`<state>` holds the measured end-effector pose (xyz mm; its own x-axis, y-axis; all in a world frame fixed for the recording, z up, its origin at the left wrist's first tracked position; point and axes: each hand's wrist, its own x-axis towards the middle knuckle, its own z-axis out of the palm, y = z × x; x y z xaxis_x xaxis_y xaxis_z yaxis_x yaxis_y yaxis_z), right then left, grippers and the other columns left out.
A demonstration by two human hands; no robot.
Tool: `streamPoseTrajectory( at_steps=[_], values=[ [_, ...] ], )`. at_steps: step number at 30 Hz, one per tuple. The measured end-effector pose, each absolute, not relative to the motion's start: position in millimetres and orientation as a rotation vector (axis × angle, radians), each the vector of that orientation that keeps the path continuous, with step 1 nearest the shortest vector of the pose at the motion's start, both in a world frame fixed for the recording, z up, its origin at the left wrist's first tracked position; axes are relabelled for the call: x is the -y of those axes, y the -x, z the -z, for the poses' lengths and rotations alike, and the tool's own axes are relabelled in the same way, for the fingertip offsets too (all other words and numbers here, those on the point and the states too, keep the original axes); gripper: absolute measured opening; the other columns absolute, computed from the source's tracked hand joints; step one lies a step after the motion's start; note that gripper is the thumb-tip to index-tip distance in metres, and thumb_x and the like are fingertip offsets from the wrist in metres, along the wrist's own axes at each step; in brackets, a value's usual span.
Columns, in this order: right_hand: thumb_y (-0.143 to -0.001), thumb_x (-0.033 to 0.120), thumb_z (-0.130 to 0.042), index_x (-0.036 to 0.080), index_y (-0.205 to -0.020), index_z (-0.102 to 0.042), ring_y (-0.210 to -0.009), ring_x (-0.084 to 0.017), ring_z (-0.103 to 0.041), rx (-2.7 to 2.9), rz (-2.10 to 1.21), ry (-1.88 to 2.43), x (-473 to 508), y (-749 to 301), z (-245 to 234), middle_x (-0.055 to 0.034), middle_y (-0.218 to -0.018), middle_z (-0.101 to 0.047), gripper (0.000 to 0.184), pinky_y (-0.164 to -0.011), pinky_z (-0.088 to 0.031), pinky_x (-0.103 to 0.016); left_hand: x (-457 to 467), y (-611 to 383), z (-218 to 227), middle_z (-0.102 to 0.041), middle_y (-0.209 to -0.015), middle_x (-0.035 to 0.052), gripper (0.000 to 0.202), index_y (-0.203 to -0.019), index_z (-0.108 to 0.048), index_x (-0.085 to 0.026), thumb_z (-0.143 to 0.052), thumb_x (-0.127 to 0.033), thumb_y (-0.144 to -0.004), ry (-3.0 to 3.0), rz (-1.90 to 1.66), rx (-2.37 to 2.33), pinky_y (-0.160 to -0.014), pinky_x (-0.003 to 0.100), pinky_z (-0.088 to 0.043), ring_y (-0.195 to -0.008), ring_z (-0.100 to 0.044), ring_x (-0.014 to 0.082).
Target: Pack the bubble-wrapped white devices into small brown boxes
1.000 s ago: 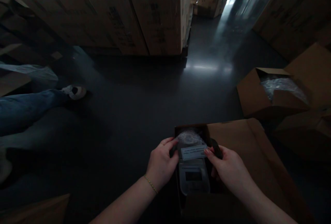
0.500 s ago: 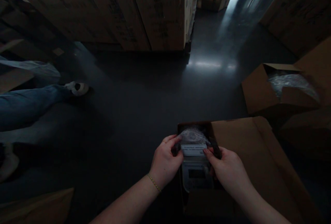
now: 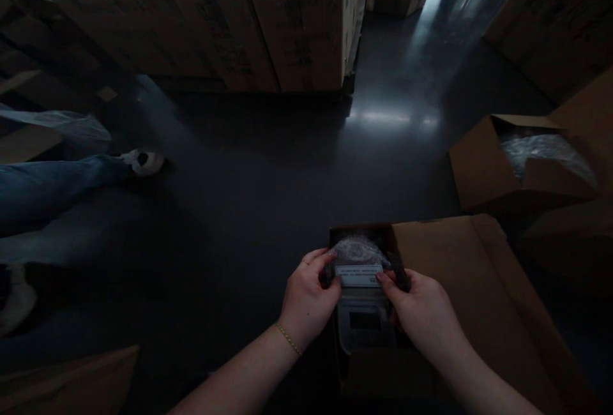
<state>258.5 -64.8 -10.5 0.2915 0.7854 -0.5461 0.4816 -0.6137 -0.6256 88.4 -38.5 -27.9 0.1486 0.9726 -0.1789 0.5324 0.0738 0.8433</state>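
An opened cardboard box (image 3: pixel 378 373) holds a grey device (image 3: pixel 368 335) with a dark rectangular window, and crumpled clear plastic (image 3: pixel 357 249) lies above it. A white printed label (image 3: pixel 359 276) lies across the device's upper part; whether it is stuck down, I cannot tell. My left hand (image 3: pixel 309 303) is curled at the label's left end, thumb on the edge and forefinger on the plastic. At the right end, my right hand (image 3: pixel 421 306) pinches the label between thumb and fingers. Dark material (image 3: pixel 401 278) shows beside those fingers, its kind unclear.
Brown cardboard flap (image 3: pixel 460 287) spreads right of the box. Another open carton (image 3: pixel 488 172) with clear plastic inside stands farther right. Tall stacked cartons (image 3: pixel 297 25) line the back. At left, a person's jeans-clad leg and shoe (image 3: pixel 146 163) rest on the dark floor (image 3: pixel 268 166).
Both hands keep their places at the label's two ends. The view has shifted very slightly; nothing else has visibly moved.
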Motion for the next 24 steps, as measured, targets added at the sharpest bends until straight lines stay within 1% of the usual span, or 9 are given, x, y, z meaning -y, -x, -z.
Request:
streamPoseTrajectory(
  at_steps=[3,7,12,24],
  values=[
    [-0.076,0.045,-0.044,0.018,-0.071,-0.058,-0.039,-0.014,-0.052,1.189,-1.215,2.236,65.0,-259.2,11.0,-0.0012,-0.044,-0.055,0.030,-0.039,-0.033,-0.022,39.0,-88.5,27.4,-0.050,-0.112,0.0041,0.036,-0.104,-0.056,-0.021,-0.054,-0.014,-0.069,-1.574,-0.657,-1.502,-0.085,0.030,-0.047,-0.096,-0.053,0.0156],
    [-0.076,0.045,-0.044,0.019,-0.074,-0.059,-0.043,-0.016,-0.053,1.211,-1.198,2.235,64.8,-259.7,13.2,-0.0016,-0.044,-0.055,0.031,-0.041,-0.034,-0.023,38.7,-88.5,25.7,-0.051,-0.112,0.0035,0.036,-0.103,-0.057,-0.021,-0.055,-0.013,-0.068,-1.575,-0.636,-1.515,-0.086,0.030,-0.047,-0.095,-0.053,0.0151],
    [-0.076,0.046,-0.044,0.019,-0.072,-0.060,-0.047,-0.016,-0.055,1.237,-1.155,2.229,66.6,-260.1,15.9,-0.0029,-0.048,-0.058,0.031,-0.043,-0.034,-0.023,38.1,-88.9,24.6,-0.051,-0.112,0.0025,0.036,-0.104,-0.056,-0.022,-0.054,-0.014,-0.069,-1.580,-0.629,-1.513,-0.088,0.029,-0.045,-0.097,-0.052,0.0145],
    [-0.076,0.046,-0.044,0.020,-0.070,-0.059,-0.047,-0.016,-0.055,1.248,-1.140,2.229,67.0,-259.6,15.9,-0.0026,-0.050,-0.058,0.031,-0.043,-0.033,-0.023,41.6,-90.1,32.8,-0.049,-0.114,0.0025,0.037,-0.105,-0.054,-0.023,-0.053,-0.012,-0.070,-1.607,-0.662,-1.519,-0.089,0.030,-0.045,-0.102,-0.050,0.0151]
  ],
)
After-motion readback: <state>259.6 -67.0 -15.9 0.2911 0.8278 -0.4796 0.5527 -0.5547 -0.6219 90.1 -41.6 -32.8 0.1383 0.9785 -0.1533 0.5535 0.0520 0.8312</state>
